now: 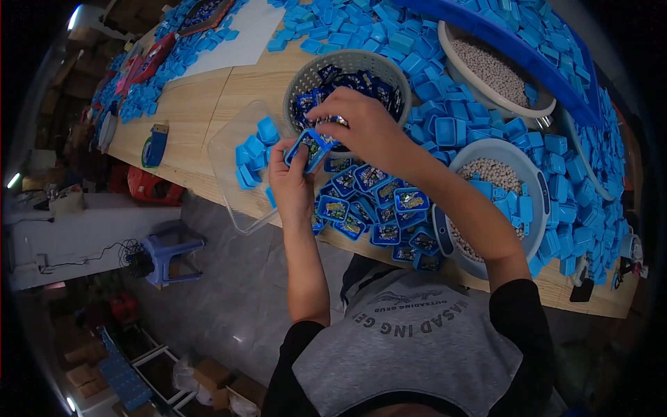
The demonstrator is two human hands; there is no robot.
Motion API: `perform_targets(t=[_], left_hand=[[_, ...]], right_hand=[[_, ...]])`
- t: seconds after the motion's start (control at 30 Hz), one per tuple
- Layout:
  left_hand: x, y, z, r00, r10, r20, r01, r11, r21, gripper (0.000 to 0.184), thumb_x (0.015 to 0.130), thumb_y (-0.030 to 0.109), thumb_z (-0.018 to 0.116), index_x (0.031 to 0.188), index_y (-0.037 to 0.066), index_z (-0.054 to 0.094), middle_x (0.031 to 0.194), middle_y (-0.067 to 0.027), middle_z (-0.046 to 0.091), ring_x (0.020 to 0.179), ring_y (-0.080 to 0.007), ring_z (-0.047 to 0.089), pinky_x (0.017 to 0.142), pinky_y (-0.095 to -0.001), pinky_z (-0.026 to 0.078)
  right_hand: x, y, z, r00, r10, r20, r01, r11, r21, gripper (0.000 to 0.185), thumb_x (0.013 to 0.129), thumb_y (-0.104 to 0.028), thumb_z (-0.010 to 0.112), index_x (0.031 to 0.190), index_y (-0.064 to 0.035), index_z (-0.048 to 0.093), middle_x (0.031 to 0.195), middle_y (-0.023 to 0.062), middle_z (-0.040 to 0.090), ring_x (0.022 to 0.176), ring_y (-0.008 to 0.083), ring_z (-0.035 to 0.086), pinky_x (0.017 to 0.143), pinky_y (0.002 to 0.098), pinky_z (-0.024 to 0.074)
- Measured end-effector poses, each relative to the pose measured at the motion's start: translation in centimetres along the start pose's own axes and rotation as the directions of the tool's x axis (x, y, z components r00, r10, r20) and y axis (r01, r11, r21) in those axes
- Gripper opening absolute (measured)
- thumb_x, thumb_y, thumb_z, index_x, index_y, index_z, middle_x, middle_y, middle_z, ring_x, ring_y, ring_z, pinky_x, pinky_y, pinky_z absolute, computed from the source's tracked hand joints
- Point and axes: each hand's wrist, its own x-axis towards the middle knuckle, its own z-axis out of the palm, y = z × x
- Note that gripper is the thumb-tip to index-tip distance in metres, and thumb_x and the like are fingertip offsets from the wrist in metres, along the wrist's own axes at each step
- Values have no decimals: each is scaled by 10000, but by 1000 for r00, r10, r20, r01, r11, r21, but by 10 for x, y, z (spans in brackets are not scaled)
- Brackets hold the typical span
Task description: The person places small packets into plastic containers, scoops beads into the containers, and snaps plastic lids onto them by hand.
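Note:
My left hand [292, 182] grips a small blue plastic box [320, 157], with its thumb over the opening and a printed packet inside. My right hand [361, 125] is just above it, over the near rim of a grey basket [295, 85] full of dark blue printed packets [379, 87]. Its fingers are closed in a pinch around a small shiny packet [336, 120], partly hidden by the fingers. Below my hands, several blue boxes with packets in them [361, 201] are heaped at the table's near edge. Left of my left hand, a clear plastic tray [229, 163] holds several blue boxes [251, 149].
To the right, a grey-blue basin [540, 208] holds pale round beads [490, 170] and blue boxes. A cream basin of beads [448, 52] stands behind it beside a long blue tray rim [500, 52]. Loose blue boxes [451, 132] cover much of the wooden table [187, 104]. A blue stool [170, 254] stands on the floor.

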Motion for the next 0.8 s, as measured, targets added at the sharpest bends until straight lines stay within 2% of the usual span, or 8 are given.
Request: perform_targets(t=[0.03, 0.17, 0.3, 0.43, 0.5, 0.6, 0.7, 0.8], left_hand=[[-1, 1, 3, 1000, 15, -25, -16, 999, -35, 167, 857, 19, 518, 1006, 73, 466, 915, -57, 550, 815, -129, 582, 732, -345, 542], [-7, 0, 14, 999, 27, 46, -21, 993, -113, 188, 896, 115, 456, 1072, 48, 459, 933, -67, 548, 823, -142, 584, 800, -422, 507], [-13, 9, 20, 992, -33, 120, 66, 957, -284, 317, 933, 249, 371, 1135, 13, 432, 1021, -77, 527, 910, -148, 561, 891, -489, 433], [-15, 7, 10, 969, -46, 244, 89, 982, -169, 381, 926, 307, 430, 1195, 39, 403, 1187, -66, 468, 1120, -219, 463, 919, -479, 410], [-19, 4, 8, 975, -24, 219, 38, 998, -58, 361, 909, 263, 479, 1199, 61, 406, 1162, -70, 485, 1096, -203, 479, 920, -470, 414], [-23, 8, 14, 991, -19, 133, 25, 999, -42, 304, 869, 133, 549, 1139, 65, 426, 1093, -68, 517, 980, -152, 527, 860, -397, 460], [-24, 6, 5, 998, 19, 67, -16, 999, -39, 285, 850, 82, 577, 1097, 59, 438, 1037, -62, 540, 906, -124, 551, 805, -333, 491], [-29, 8, -2, 998, 59, 24, -59, 998, 2, 247, 843, 71, 584, 1054, 51, 458, 994, -53, 553, 884, -110, 548, 767, -285, 487]], right_hand=[[3, -3, -4, 999, 29, -40, -28, 999, 27, 239, 749, -37, 578, 987, -19, 584, 848, 131, 579, 758, 286, 573, 668, 336, 463], [-1, -19, -2, 987, 160, 0, -154, 951, 268, 207, 775, -58, 567, 980, -34, 587, 845, 113, 581, 804, 260, 566, 728, 333, 441], [-7, -20, -3, 970, -179, 166, 207, 963, -170, 171, 736, -43, 547, 899, -70, 588, 794, 61, 551, 854, 209, 511, 784, 322, 381], [-5, -16, -3, 932, -301, 202, 340, 920, -198, 216, 699, -51, 565, 912, -81, 588, 840, 60, 509, 855, 228, 487, 759, 327, 391], [-1, -16, -3, 927, -307, 217, 352, 911, -215, 225, 694, -60, 581, 917, -87, 593, 868, 63, 490, 855, 238, 480, 755, 330, 395], [-2, -10, 7, 978, -173, 113, 180, 983, -46, 220, 721, -79, 595, 941, -90, 609, 876, 71, 477, 843, 225, 485, 736, 321, 407], [2, -8, -1, 890, 113, 442, -267, 915, 302, 212, 776, -71, 590, 988, -67, 597, 881, 36, 460, 846, 165, 472, 740, 282, 403], [2, -4, 3, 921, 28, 390, -154, 942, 298, 195, 797, -80, 581, 991, -63, 595, 902, 20, 471, 835, 137, 460, 729, 282, 395]])
